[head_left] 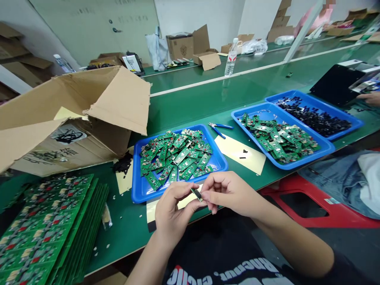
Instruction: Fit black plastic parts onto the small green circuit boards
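Fingers [190, 186] of left hand [172, 209] and right hand [230, 192] clamp a small board [196, 194]; blue tray [139, 194] holds boards [178, 154].

The small circuit board [196, 194] is a narrow green strip with a dark patch and a pale edge, too small for its parts to be made out. It is held in the air with its long axis slanting from about 10 o'clock down to 4 o'clock. The thumb and forefinger of the left hand [172, 209] pinch its 9 o'clock end, and the fingertips of the right hand [228, 192] pinch its 3 o'clock end. It sits at 6 o'clock from the nearest blue tray [136, 192] of loose green boards, just beside that tray's near rim.
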The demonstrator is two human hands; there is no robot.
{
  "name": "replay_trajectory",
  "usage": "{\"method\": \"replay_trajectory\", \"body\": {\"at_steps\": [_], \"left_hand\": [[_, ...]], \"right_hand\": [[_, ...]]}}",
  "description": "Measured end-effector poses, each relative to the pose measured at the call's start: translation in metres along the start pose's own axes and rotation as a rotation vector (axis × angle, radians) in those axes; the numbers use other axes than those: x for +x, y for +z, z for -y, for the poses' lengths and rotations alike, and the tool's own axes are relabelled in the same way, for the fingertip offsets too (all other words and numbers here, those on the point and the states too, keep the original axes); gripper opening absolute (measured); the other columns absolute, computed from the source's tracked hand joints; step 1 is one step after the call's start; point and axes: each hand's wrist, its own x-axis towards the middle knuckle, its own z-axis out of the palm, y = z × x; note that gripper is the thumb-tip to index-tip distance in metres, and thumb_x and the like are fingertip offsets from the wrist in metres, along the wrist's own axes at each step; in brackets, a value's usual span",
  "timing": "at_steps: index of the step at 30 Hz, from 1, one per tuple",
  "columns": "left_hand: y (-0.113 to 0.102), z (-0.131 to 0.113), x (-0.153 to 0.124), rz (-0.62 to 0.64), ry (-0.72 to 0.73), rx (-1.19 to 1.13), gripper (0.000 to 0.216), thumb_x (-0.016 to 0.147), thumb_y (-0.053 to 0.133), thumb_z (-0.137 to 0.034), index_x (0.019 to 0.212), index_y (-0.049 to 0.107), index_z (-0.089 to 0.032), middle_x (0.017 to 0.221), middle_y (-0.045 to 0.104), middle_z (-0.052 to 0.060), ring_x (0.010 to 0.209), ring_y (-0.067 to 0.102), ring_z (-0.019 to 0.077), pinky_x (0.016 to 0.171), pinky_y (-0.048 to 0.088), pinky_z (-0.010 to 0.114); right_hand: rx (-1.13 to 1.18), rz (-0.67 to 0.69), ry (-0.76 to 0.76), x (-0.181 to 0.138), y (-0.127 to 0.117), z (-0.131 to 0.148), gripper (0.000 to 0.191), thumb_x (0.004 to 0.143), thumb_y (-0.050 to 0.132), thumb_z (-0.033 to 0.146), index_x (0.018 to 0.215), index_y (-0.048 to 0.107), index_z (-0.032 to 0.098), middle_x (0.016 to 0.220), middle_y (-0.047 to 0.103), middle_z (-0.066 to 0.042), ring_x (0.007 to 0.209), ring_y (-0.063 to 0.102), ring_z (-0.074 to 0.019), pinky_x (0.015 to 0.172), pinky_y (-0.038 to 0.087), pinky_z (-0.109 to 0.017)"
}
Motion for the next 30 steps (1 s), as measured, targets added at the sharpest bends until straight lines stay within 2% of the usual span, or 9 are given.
{"method": "replay_trajectory", "body": {"at_steps": [3,8,11,14,18,20,26,28,30], "left_hand": [[0.003,-0.003,0.001,-0.009,-0.099,-0.116,0.033,0.069,0.072,-0.015,0.098,0.059,-0.023,0.088,0.066,0.003,0.082,0.064,0.0155,0.067,0.056,0.026],[0.007,-0.009,0.004,-0.039,-0.286,-0.210,0.027,0.074,0.068,-0.019,0.100,0.061,-0.022,0.091,0.066,0.004,0.084,0.066,0.0150,0.072,0.056,0.024],[0.008,-0.011,0.003,-0.007,-0.357,-0.233,0.028,0.076,0.065,-0.019,0.103,0.061,-0.020,0.097,0.068,0.007,0.089,0.066,0.0173,0.074,0.056,0.025],[0.008,-0.013,0.001,0.023,-0.380,-0.168,0.030,0.079,0.061,-0.023,0.109,0.061,-0.020,0.102,0.068,0.008,0.090,0.066,0.0188,0.073,0.056,0.027],[0.009,-0.016,0.004,0.038,-0.369,-0.018,0.027,0.086,0.050,-0.025,0.109,0.063,-0.022,0.107,0.067,0.007,0.097,0.062,0.0187,0.082,0.052,0.029],[0.010,-0.017,0.006,0.034,-0.386,0.007,0.025,0.087,0.047,-0.026,0.105,0.065,-0.021,0.102,0.068,0.005,0.096,0.062,0.0180,0.081,0.050,0.027],[0.014,-0.016,0.007,0.041,-0.537,-0.131,0.028,0.090,0.039,-0.032,0.096,0.062,-0.016,0.073,0.064,0.002,0.063,0.059,0.0123,0.061,0.048,0.023],[0.014,-0.016,0.008,0.074,-0.570,-0.124,0.029,0.091,0.037,-0.033,0.092,0.059,-0.016,0.068,0.060,0.000,0.060,0.056,0.0118,0.058,0.046,0.023],[0.009,-0.017,0.011,0.163,-0.582,-0.073,0.027,0.091,0.036,-0.033,0.085,0.057,-0.017,0.063,0.055,-0.002,0.058,0.053,0.0112,0.057,0.043,0.022]], "right_hand": [[-0.105,-0.049,-0.089,-0.003,0.003,0.000,0.013,0.078,0.061,0.026,0.074,0.057,0.015,0.059,0.059,0.002,0.050,0.056,-0.0061,0.050,0.047,-0.018],[-0.268,-0.128,-0.193,-0.005,0.006,0.001,0.012,0.079,0.057,0.021,0.091,0.057,0.017,0.066,0.061,0.002,0.052,0.056,-0.0082,0.050,0.047,-0.020],[-0.488,-0.188,-0.338,-0.005,0.006,0.003,0.004,0.080,0.055,0.019,0.082,0.057,0.016,0.067,0.060,0.001,0.058,0.056,-0.0092,0.054,0.046,-0.021],[-0.744,-0.257,-0.517,-0.004,0.006,0.005,0.007,0.082,0.052,0.017,0.077,0.058,0.016,0.068,0.059,0.000,0.061,0.055,-0.0098,0.058,0.045,-0.022],[-0.922,-0.327,-0.649,0.000,0.006,0.003,0.011,0.085,0.049,0.015,0.079,0.058,0.014,0.067,0.057,-0.001,0.063,0.054,-0.0115,0.061,0.044,-0.025],[-0.962,-0.336,-0.684,0.002,0.007,0.001,0.012,0.086,0.048,0.014,0.079,0.058,0.014,0.068,0.058,-0.002,0.064,0.054,-0.0122,0.062,0.044,-0.025],[-1.092,-0.344,-0.809,0.003,0.007,-0.002,0.014,0.088,0.045,0.010,0.085,0.059,0.013,0.071,0.062,-0.004,0.067,0.054,-0.0143,0.064,0.045,-0.028],[-1.143,-0.370,-0.851,0.002,0.006,-0.002,0.015,0.088,0.045,0.009,0.086,0.059,0.012,0.072,0.062,-0.006,0.068,0.054,-0.0152,0.064,0.046,-0.029],[-1.189,-0.366,-0.860,0.002,0.003,-0.001,0.017,0.089,0.044,0.010,0.084,0.060,0.011,0.074,0.062,-0.008,0.071,0.055,-0.0163,0.065,0.046,-0.030]]}}
